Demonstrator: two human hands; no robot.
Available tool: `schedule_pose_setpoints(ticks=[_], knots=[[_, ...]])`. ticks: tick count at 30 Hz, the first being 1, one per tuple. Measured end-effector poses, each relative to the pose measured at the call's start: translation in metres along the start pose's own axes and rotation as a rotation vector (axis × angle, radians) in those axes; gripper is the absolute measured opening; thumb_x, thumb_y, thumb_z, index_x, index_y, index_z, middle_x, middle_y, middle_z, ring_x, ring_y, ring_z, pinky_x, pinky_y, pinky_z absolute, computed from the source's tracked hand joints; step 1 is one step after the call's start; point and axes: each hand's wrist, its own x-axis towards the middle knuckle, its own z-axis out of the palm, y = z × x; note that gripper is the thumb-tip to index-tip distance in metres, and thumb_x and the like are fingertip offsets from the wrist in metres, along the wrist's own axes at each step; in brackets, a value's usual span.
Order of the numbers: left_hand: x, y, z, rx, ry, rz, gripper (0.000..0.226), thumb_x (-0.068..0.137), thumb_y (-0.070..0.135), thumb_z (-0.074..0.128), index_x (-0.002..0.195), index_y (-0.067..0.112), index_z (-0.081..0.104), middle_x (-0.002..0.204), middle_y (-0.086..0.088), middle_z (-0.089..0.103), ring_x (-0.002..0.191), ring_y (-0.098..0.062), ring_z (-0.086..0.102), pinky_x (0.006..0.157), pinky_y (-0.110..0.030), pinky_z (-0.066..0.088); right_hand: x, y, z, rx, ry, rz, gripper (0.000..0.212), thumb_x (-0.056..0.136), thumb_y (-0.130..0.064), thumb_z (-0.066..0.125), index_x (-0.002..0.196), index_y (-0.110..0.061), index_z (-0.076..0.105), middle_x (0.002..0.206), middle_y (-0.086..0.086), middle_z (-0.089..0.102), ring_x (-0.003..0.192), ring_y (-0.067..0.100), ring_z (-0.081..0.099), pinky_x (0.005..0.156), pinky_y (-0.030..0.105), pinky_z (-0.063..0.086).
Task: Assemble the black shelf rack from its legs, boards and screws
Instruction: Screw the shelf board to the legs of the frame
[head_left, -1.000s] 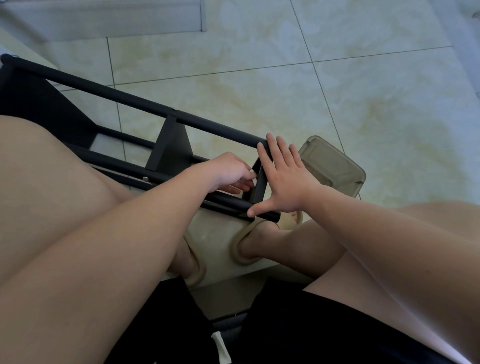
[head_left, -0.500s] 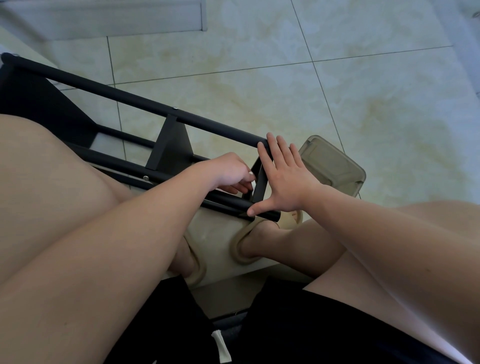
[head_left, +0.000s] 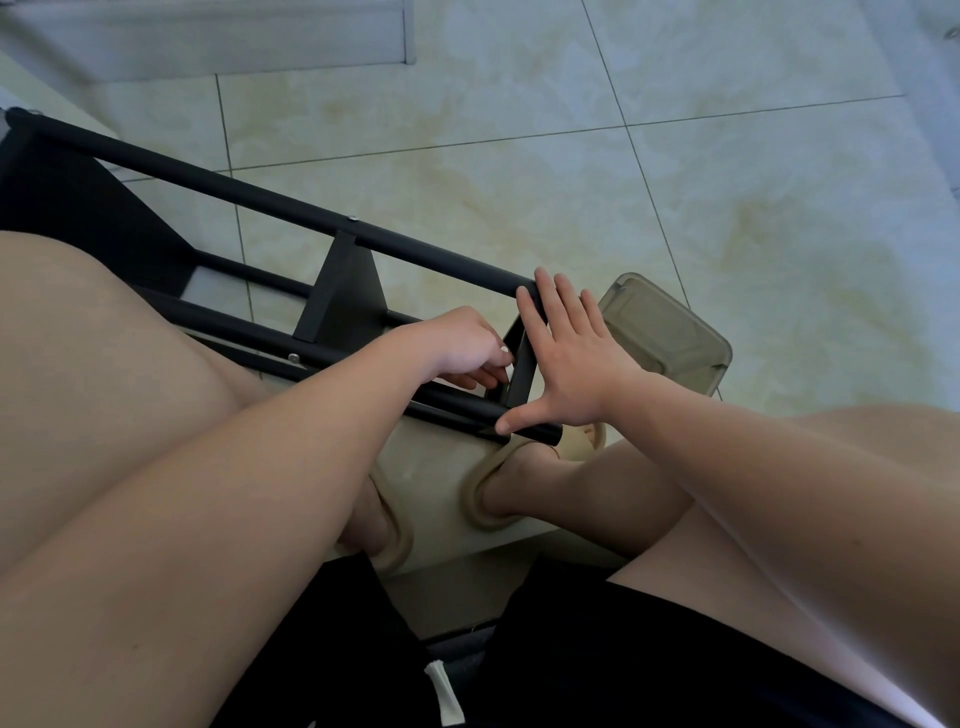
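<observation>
The black shelf rack lies on its side across my lap and the tiled floor, its upper leg (head_left: 260, 200) running diagonally. A middle board (head_left: 348, 296) is fixed between the legs, with a screw head (head_left: 353, 218) above it. My left hand (head_left: 457, 343) is curled against the inner face of the end board (head_left: 522, 364), fingertips pinching something small that they hide. My right hand (head_left: 571, 364) lies flat on the board's outer face with straight fingers, and its thumb rests on the lower leg (head_left: 452, 405).
A translucent grey plastic container (head_left: 670, 332) lies on the floor just right of the rack's end. My feet in beige slippers (head_left: 488, 499) rest on a pale step below the rack. Open tiled floor spreads beyond, and a white wall base (head_left: 208, 36) runs along the top.
</observation>
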Motion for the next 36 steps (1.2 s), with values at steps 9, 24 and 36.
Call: schedule_pose_setpoints(ticks=[9,24,36], knots=[[-0.001,0.004,0.004,-0.066,0.015,-0.053,0.020,0.100,0.015,0.057,0.111,0.001,0.066,0.081,-0.002,0.073,0.080,-0.016,0.070,0.085,-0.033,0.056,0.000,0.001,0.001,-0.003,0.006,-0.004,0.157,0.046,-0.105,0.033,0.158,-0.009,-0.019,0.163,0.017,-0.030,0.151,0.037,-0.027,0.122,0.051,-0.013],[-0.003,0.002,-0.002,0.017,-0.050,-0.112,0.019,0.103,0.013,0.047,0.089,0.016,0.060,0.079,0.002,0.074,0.079,-0.013,0.069,0.075,-0.027,0.052,0.001,0.002,0.003,0.004,0.001,-0.001,0.158,0.044,-0.106,0.034,0.157,-0.010,-0.021,0.163,0.016,-0.032,0.150,0.035,-0.029,0.122,0.050,-0.014],[-0.006,-0.004,-0.010,0.280,-0.111,0.009,0.023,0.100,0.009,0.055,0.082,0.018,0.067,0.080,0.006,0.077,0.070,-0.006,0.067,0.086,-0.028,0.050,0.001,0.002,0.003,-0.010,0.004,0.005,0.157,0.045,-0.106,0.033,0.157,-0.010,-0.022,0.163,0.016,-0.032,0.150,0.035,-0.029,0.122,0.051,-0.015]])
